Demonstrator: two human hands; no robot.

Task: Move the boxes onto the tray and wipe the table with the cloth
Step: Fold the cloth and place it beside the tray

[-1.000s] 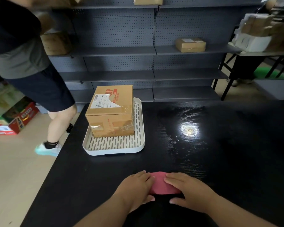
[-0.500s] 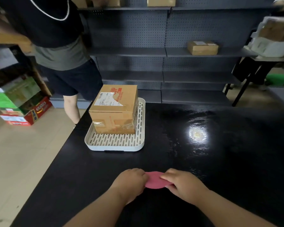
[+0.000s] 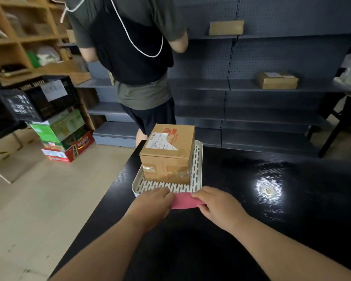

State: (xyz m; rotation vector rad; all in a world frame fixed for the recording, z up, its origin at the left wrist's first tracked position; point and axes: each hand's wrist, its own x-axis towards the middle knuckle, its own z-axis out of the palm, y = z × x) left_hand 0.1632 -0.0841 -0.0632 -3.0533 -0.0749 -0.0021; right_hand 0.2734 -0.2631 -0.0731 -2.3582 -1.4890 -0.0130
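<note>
- A black table (image 3: 251, 199) fills the lower right half of the frame, with a bright glare patch at centre right.
- A white slotted tray (image 3: 197, 169) is seen at the table's far left corner, just above centre frame.
- Two cardboard boxes (image 3: 168, 153) are stacked on the tray, the upper one bearing a shipping label and red print; the box step is judged to be finished.
- A pink cloth (image 3: 185, 201) is held at centre frame, right against the tray's near rim; whether it lies flat on the table or overlaps the rim cannot be told.
- The left hand (image 3: 150, 205) is curled over the cloth's left end, fingers closed on it.
- The right hand (image 3: 217, 203) is pinched onto the cloth's right end with thumb and fingers.
- Another person (image 3: 130, 57) is seen standing at upper centre, just beyond the tray, facing grey shelving (image 3: 272, 98) that carries small parcels.
- Stacked cartons and a black crate (image 3: 37, 98) are seen at the left edge of the frame.
- Risk, as a judgement: if the cloth is pushed further forward, the tray could be nudged toward the table's far edge, which lies close behind it, and the stack could be tipped.
- A second risk: the strip of table beneath and beside the tray may be left unwiped.
</note>
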